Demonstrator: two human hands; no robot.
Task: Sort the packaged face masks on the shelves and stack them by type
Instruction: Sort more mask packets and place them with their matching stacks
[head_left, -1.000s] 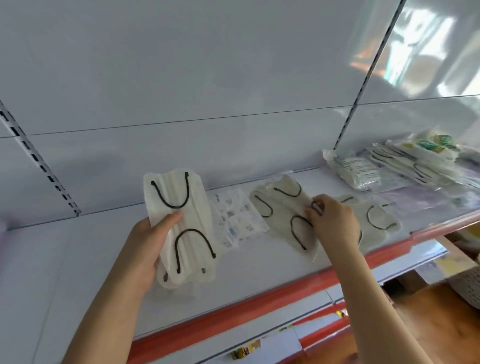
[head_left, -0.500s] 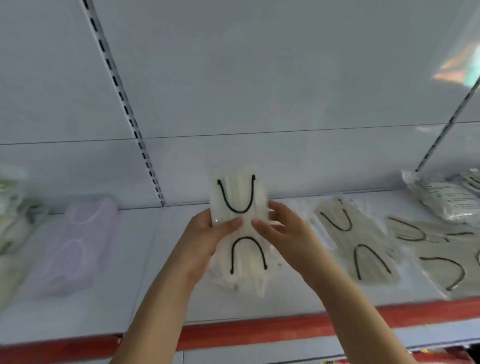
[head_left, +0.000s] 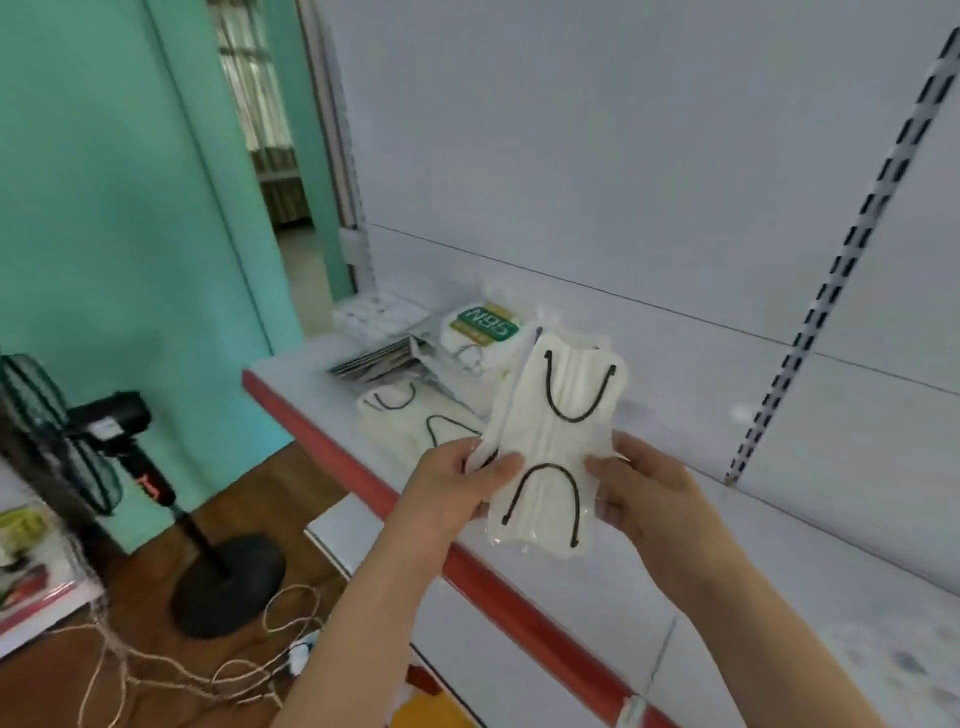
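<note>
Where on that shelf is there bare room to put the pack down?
The shelf is bare right of the cream mask pile, toward the slotted upright. The left end is crowded: mask pile, N95 pack, flat packets.

Black pedestal fan (head_left: 57, 441), tangled cord (head_left: 171, 670), perhaps string, on floor.

A: Arms, from 6 o'clock?
B: Two forearms, bare to the frame edge; no sleeves, cuffs or gloves visible.
A: Hands?
B: Left hand (head_left: 457, 488), right hand (head_left: 644, 493): short plain nails; no rings, watch or bands visible.
</note>
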